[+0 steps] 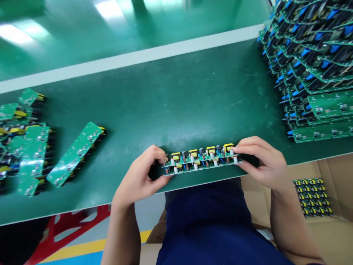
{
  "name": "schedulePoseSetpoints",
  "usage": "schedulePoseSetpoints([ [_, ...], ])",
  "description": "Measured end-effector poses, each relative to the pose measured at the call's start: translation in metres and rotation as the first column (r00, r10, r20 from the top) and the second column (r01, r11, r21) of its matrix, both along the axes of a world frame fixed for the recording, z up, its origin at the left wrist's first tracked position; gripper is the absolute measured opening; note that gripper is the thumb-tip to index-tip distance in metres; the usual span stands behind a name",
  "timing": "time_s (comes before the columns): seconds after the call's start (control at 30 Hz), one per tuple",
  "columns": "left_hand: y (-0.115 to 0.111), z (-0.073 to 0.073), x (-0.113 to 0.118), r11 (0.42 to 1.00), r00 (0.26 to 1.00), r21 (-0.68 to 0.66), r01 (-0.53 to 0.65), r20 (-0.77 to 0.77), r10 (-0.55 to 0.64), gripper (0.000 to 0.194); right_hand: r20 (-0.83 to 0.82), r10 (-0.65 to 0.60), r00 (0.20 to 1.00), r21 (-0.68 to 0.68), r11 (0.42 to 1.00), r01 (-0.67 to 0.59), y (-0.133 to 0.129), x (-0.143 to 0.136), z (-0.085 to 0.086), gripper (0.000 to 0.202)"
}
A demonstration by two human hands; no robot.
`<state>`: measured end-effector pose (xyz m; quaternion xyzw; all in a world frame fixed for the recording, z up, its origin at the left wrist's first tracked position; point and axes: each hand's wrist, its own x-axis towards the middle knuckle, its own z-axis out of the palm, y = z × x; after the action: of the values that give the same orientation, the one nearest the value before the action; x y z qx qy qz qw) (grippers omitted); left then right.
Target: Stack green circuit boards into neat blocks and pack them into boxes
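Note:
Two long green circuit boards (202, 159) with yellow, white and black components lie one over the other at the table's front edge. My left hand (143, 171) pinches their left end between thumb and fingers. At the right end, my right hand (259, 160) grips them the same way. The component sides face up and toward me. A single board (75, 154) rests green side up on the table, left of my left hand.
A loose pile of boards (33, 154) covers the table's left end. Tall stacks of boards with blue parts (311, 66) stand at the right. Below the table (176, 88), an open cardboard box (336, 235) holds boards in rows (313, 197). A red stool (74, 224) is at lower left.

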<state>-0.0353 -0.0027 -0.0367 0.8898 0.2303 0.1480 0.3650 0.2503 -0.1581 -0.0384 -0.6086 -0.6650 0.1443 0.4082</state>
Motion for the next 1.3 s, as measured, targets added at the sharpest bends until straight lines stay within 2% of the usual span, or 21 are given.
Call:
schedulePoseSetpoints([
  [1.07,-0.0015,0.0005,0.0024,1.000,1.000,-0.008,-0.015,-0.015,0.015,0.022,0.011,-0.026,1.000,-0.012,1.000,0.026,-0.0009,-0.0015,-0.0005,0.024],
  [1.2,-0.0020,0.0007,0.0020,1.000,1.000,-0.002,-0.023,-0.017,0.023,0.021,0.025,-0.041,0.999,0.012,0.999,0.040,-0.0019,-0.0030,-0.0013,0.035],
  [1.3,-0.0021,0.0007,0.0016,0.999,0.999,0.000,-0.037,-0.020,0.037,0.020,0.068,-0.066,0.995,0.087,0.994,0.060,-0.0039,-0.0058,-0.0037,0.046],
])
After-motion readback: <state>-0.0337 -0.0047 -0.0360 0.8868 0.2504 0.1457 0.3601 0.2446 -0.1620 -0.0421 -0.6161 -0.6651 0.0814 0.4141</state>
